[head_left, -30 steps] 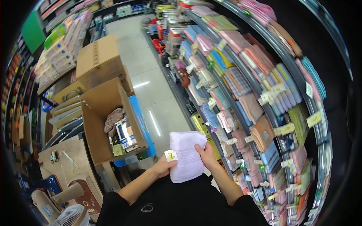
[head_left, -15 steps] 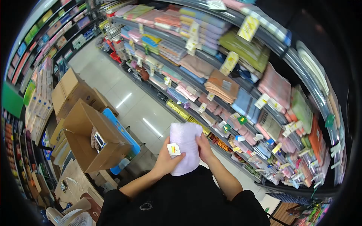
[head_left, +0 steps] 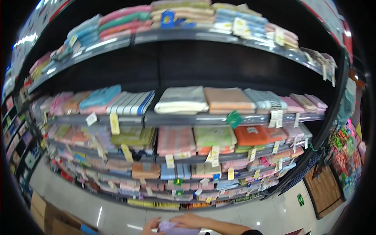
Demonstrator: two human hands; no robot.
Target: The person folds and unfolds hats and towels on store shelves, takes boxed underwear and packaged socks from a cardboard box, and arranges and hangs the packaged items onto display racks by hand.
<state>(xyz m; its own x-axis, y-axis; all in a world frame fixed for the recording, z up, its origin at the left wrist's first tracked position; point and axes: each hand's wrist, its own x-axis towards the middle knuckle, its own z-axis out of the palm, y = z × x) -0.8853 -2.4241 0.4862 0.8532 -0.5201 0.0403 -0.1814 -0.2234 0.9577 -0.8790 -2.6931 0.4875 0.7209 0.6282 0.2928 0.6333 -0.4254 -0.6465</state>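
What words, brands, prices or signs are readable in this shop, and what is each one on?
No text can be read for certain.
Yellow shelf tag: marks too blurred to read.
Green tag on the shelf edge: blurred.
Blue label among the top-shelf towels: unreadable.
Green floor sign: pale marks, too small to make out.
Lavender towel in the person's hands: no lettering visible on the part in view.
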